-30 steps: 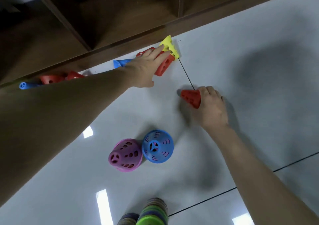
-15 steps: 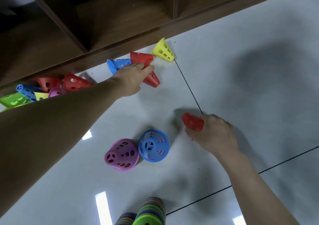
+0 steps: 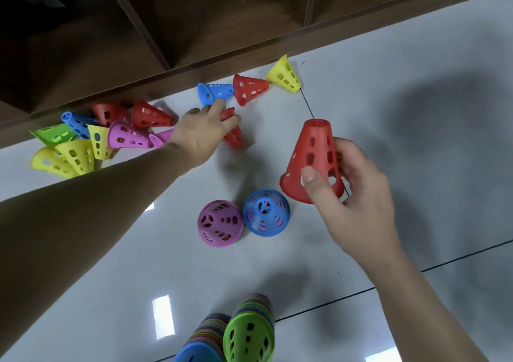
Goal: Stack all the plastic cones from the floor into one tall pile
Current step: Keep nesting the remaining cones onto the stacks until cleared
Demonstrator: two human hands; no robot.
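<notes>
Your right hand (image 3: 358, 195) pinches a perforated red plastic cone (image 3: 313, 161), thumb in front, fingers behind its flared base. Your left hand (image 3: 202, 134) closes loosely on another red cone (image 3: 233, 136) lying beneath its fingertips.

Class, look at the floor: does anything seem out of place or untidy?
Yes. Many cones lie tipped on their sides along the wooden shelf base, such as the yellow cone and pink cone, scattered rather than stacked.

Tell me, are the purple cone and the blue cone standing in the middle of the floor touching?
Cannot tell. In the head view the purple cone and blue cone meet at their rims, but overlap hides any gap.
</notes>
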